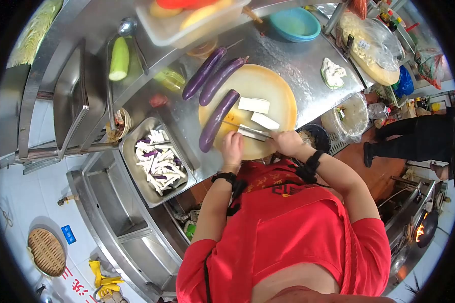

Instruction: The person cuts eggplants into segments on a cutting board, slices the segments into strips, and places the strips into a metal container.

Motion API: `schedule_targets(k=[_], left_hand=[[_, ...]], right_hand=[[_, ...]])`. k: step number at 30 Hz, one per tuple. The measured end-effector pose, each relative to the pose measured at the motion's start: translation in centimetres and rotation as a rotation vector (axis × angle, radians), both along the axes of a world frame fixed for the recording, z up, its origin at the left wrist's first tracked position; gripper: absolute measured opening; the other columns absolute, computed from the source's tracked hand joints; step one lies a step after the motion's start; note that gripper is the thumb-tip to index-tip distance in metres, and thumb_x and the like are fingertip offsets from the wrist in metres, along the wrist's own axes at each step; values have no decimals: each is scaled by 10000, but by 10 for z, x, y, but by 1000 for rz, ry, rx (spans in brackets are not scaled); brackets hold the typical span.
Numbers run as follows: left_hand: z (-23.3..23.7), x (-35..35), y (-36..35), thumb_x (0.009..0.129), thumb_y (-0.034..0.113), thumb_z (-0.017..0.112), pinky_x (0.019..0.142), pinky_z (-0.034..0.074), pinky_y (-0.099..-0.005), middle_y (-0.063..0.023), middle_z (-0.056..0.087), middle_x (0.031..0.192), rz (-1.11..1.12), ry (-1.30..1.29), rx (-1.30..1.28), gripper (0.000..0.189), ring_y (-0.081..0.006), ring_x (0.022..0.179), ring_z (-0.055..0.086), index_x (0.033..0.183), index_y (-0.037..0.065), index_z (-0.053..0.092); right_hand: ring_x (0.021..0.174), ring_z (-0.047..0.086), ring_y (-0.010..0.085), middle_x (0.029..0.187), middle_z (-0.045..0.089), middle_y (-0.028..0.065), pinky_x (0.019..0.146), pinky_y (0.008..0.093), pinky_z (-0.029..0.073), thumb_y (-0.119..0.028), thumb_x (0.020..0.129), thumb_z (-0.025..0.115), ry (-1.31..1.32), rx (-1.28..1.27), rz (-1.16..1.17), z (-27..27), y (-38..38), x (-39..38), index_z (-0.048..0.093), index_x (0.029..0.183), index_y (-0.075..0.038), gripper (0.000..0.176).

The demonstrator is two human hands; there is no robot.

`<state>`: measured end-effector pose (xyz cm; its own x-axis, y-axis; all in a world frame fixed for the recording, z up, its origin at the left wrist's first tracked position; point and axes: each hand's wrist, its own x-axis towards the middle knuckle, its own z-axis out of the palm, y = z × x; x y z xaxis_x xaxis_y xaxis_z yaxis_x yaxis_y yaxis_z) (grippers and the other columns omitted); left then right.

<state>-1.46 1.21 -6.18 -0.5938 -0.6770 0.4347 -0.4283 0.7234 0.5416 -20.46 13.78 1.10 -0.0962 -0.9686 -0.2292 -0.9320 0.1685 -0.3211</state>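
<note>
A round cutting board [284, 96] lies on the steel counter. My right hand [288, 143] is closed around the handle of a kitchen knife [255, 133], its blade lying across the board toward the left. The bent fingers of my left hand [232, 148] press at the left end of a white-fleshed eggplant piece [245, 130] by the blade; the hand partly hides the contact. Two peeled or cut white eggplant pieces [254, 105] lie just beyond. A whole purple eggplant [218, 121] rests on the board left of them, and two more eggplants [222, 81] lie at the board's far left edge.
A steel pan [189, 182] of cut eggplant strips stands left of the board. Farther off are a clear plastic tub [192, 35], turquoise bowls [296, 25] and a white crumpled bag [333, 73]. A sink [116, 202] is at lower left. Another person's legs [414, 141] and a flaming wok [425, 230] are at right.
</note>
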Motion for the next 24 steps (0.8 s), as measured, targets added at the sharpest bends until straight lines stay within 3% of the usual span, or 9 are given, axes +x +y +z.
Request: schedule_targets(k=[4,8,11,17,20,23,24], left_hand=[[3,0,2,798,78,628,796,442,-411,-118,559,985,72,119,61,137,-328,920,543,926,55,583],[3,-3,2,797,84,633,795,445,-404,-119,565,985,65,80,59,131,-326,914,548,916,53,587],[2,-4,1,799,80,623,795,437,-399,-125,564,975,79,86,40,106,-325,906,549,886,29,590],[12,0,-4,790,65,627,787,443,-396,-131,570,947,59,35,55,91,-318,888,555,859,16,593],[57,-6,-12,777,58,637,757,459,-397,-136,579,922,133,319,-17,91,-304,872,569,853,15,609],[113,-27,-40,779,71,629,742,470,-394,-132,595,932,-37,206,-77,77,-308,851,577,840,26,618],[121,-40,-49,768,68,628,751,465,-404,-121,599,945,-188,130,-45,82,-303,865,577,842,33,618]], right_hand=[[578,633,318,644,627,153,512,438,496,-284,878,469,-53,26,0,33,14,-6,522,934,-17,278],[584,640,313,652,632,157,513,431,502,-221,843,477,18,41,42,-7,5,4,527,932,-26,220],[594,645,310,664,637,157,520,425,506,-187,822,477,26,63,20,-2,-4,8,529,935,-32,199],[601,643,305,669,636,148,532,414,508,-271,861,486,10,30,-12,11,7,-5,527,956,-45,248],[585,636,304,662,630,143,523,412,504,-296,868,493,13,-20,-11,32,14,-6,535,971,-65,257],[553,628,297,635,624,135,496,407,497,-278,855,498,-22,-38,52,31,23,1,549,921,-67,227],[534,625,290,618,621,128,477,402,492,-267,845,501,-37,-76,100,28,23,2,555,887,-63,215]])
